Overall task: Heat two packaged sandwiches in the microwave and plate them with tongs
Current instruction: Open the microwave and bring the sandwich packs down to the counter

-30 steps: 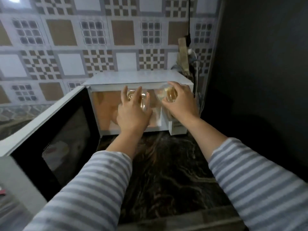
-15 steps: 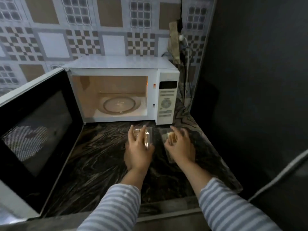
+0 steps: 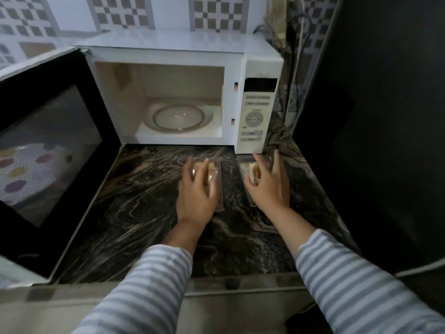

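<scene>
Two clear plastic sandwich packs lie side by side on the dark marble counter (image 3: 144, 201), just in front of the open white microwave (image 3: 255, 112). My left hand (image 3: 196, 196) covers the left sandwich pack (image 3: 213, 171), with fingers on top and the thumb at its right side. Over the right sandwich pack (image 3: 248, 167) sits my right hand (image 3: 269, 189), fingers spread, near the microwave's control panel. The microwave cavity holds only its glass turntable (image 3: 178, 116). No tongs or plate are in view.
The microwave door (image 3: 48, 153) stands swung out to the left over the counter's left side. A tall dark surface (image 3: 373, 141) walls off the right. Cables (image 3: 293, 44) hang behind the microwave's right corner. The counter's front edge (image 3: 216, 283) runs below my forearms.
Both hands have come away from the microwave opening with the packs and lowered them to the counter. The view has tilted down and closer to the counter.
</scene>
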`<state>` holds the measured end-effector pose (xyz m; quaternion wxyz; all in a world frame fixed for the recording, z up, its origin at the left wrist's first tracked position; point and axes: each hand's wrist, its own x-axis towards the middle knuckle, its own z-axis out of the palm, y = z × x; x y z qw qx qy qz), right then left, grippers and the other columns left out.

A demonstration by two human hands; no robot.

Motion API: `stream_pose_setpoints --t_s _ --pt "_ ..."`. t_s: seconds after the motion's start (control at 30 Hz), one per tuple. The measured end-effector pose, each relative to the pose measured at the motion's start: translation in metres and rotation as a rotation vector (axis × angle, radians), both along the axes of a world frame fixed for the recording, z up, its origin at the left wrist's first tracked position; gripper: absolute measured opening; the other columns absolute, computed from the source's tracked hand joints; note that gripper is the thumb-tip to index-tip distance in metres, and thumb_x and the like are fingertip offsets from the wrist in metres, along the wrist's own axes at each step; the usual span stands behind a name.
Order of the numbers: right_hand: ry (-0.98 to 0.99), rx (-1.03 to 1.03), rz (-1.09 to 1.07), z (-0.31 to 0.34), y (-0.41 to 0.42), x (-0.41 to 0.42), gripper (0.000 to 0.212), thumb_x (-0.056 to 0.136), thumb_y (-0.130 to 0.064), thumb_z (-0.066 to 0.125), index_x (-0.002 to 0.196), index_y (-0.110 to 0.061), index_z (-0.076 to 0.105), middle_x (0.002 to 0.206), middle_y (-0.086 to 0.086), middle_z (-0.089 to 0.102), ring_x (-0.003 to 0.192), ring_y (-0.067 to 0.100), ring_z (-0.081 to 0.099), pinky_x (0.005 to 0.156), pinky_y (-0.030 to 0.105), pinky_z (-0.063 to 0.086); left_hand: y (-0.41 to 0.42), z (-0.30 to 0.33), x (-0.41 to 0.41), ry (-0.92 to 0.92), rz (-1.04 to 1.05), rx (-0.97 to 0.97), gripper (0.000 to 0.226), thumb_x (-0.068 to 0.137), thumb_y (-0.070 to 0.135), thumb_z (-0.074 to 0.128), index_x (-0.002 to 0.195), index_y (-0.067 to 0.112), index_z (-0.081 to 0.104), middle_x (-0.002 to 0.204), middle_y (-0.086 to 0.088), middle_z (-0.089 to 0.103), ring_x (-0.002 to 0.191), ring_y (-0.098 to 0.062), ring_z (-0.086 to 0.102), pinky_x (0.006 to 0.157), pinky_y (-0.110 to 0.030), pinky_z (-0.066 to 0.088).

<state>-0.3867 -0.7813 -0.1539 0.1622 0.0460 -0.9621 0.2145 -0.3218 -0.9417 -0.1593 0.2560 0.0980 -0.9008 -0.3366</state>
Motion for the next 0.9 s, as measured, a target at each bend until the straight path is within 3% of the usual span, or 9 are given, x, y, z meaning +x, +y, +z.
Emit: stream_pose_setpoints --t_s 0.1,0.2,0.3,0.43,0.5,0.63,0.9 --pt "0.276 0.023 0.203 0.001 -0.005 0.015 0.04 0.09 -0.035 0.058 0.129 -0.024 0.06 0.144 0.011 0.046 0.135 0.033 0.038 0.109 0.047 0.034 -0.03 0.001 0.008 0.025 -0.157 0.057 0.046 0.098 0.026 0.044 0.144 0.025 0.037 0.154 -0.002 0.025 0.137 -0.015 0.031 0.106 -0.02 0.023" --pt "0.323 -0.03 0.483 -0.005 -0.016 0.036 0.022 0.087 -0.026 0.064 0.105 -0.018 0.073 0.115 0.005 0.065 0.116 0.025 0.054 0.098 0.043 0.045 -0.059 -0.001 0.019 -0.042 -0.32 0.085 0.068 0.089 0.008 0.055 0.149 0.021 0.027 0.154 -0.002 0.027 0.141 -0.012 0.025 0.111 -0.015 0.013" --pt "0.282 -0.028 0.591 -0.018 -0.026 0.053 0.014 0.085 -0.019 0.07 0.095 -0.012 0.076 0.098 0.002 0.066 0.098 0.019 0.058 0.082 0.038 0.051 -0.073 -0.009 0.028 -0.15 -0.383 0.049 0.079 0.085 0.017 0.06 0.151 0.021 0.017 0.156 0.003 0.021 0.143 -0.01 0.019 0.114 -0.018 0.01" --pt "0.303 -0.002 0.617 -0.029 -0.028 0.062 0.012 0.084 -0.019 0.072 0.091 -0.01 0.076 0.093 0.004 0.065 0.092 0.021 0.058 0.077 0.035 0.049 -0.075 -0.025 0.037 -0.25 -0.38 -0.19 0.087 0.089 0.037 0.06 0.151 0.03 0.001 0.159 0.005 0.014 0.144 -0.01 0.018 0.119 -0.033 0.011" --pt "0.316 -0.001 0.618 -0.03 -0.031 0.062 0.011 0.082 -0.017 0.073 0.087 -0.008 0.075 0.09 0.005 0.066 0.089 0.023 0.059 0.075 0.035 0.049 -0.075 -0.028 0.037 -0.266 -0.358 -0.296 0.087 0.09 0.045 0.055 0.151 0.029 -0.004 0.159 0.007 0.011 0.144 -0.009 0.017 0.119 -0.034 0.009" --pt "0.281 -0.037 0.588 -0.029 -0.036 0.062 0.012 0.085 -0.018 0.069 0.085 -0.007 0.074 0.084 0.005 0.064 0.085 0.023 0.056 0.071 0.035 0.048 -0.073 -0.029 0.033 -0.268 -0.338 -0.347 0.085 0.09 0.053 0.048 0.152 0.027 -0.003 0.16 0.008 0.01 0.144 -0.01 0.018 0.117 -0.033 0.01" --pt "0.306 -0.061 0.572 -0.032 -0.04 0.067 0.015 0.09 -0.014 0.063 0.087 -0.004 0.073 0.083 0.009 0.064 0.085 0.024 0.056 0.076 0.026 0.042 -0.073 -0.03 0.031 -0.254 -0.324 -0.384 0.081 0.091 0.053 0.045 0.153 0.026 0.001 0.16 0.005 0.013 0.144 -0.013 0.019 0.118 -0.036 0.012"
